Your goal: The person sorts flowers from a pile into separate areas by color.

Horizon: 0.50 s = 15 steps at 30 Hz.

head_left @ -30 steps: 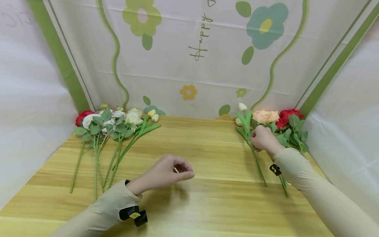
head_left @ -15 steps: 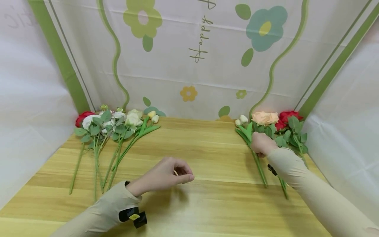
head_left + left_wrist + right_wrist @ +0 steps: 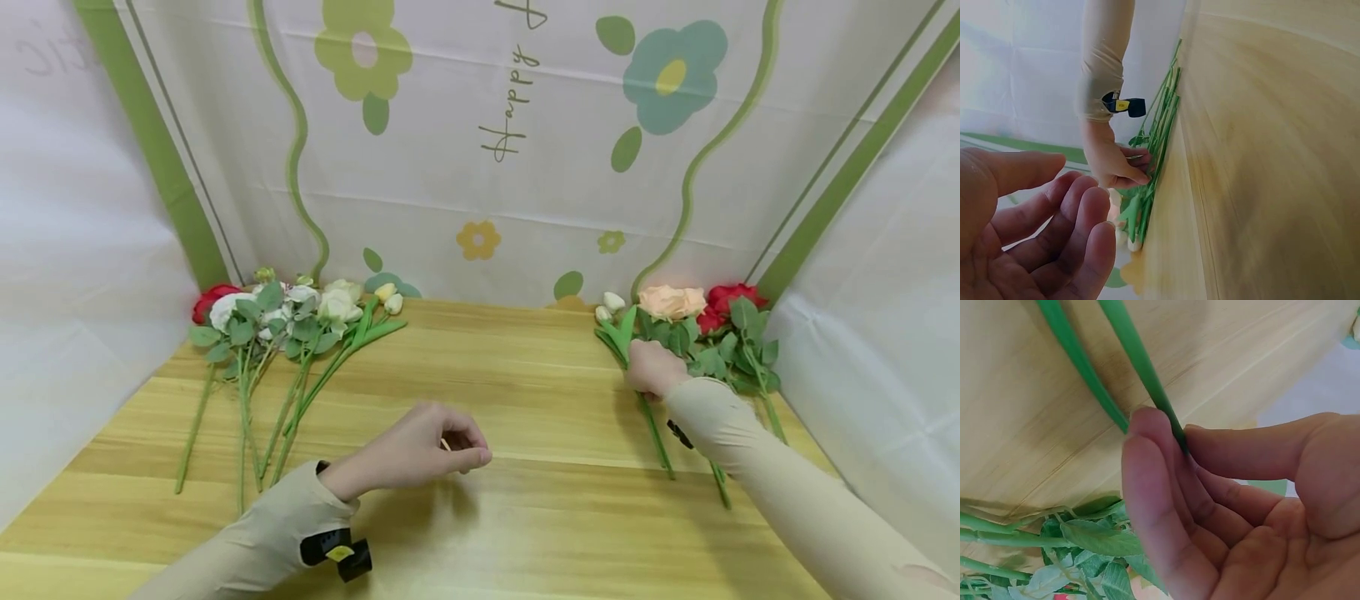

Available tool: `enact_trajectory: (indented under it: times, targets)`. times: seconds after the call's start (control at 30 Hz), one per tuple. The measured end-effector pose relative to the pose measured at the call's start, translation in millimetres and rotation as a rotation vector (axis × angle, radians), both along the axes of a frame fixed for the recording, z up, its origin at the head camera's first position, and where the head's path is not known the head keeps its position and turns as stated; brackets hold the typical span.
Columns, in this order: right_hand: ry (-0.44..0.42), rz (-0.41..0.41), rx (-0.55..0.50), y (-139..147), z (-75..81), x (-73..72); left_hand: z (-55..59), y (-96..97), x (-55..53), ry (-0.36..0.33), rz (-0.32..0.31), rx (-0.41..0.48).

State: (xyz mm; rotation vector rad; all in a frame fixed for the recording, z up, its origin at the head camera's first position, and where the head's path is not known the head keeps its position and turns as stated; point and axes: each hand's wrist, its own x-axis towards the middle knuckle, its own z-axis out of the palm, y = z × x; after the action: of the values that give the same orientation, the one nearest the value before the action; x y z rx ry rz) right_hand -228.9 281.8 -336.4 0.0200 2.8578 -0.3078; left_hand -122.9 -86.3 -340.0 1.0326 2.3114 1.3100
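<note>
One white tulip is far right on the worktop, its stem pinched by the fingers of the right hand; the left hand hangs loose, holding nothing. Grabbing seems in hand; lifting would need a snug pinch.

"Happy" on bkdrp; unclear txt on L wall

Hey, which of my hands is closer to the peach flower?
Right. Your right hand is just on the near side of the peach flower, pinching a green stem; your left hand is over the table, well short of the flower and to its left.
</note>
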Motion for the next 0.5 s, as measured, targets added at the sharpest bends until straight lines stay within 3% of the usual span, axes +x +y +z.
enact_trajectory:
  times: [0.5]
  targets:
    - [0.050,0.092,0.129,3.4,-10.8,-7.2,1.1,-1.3,1.2,0.003,-0.041,-0.014]
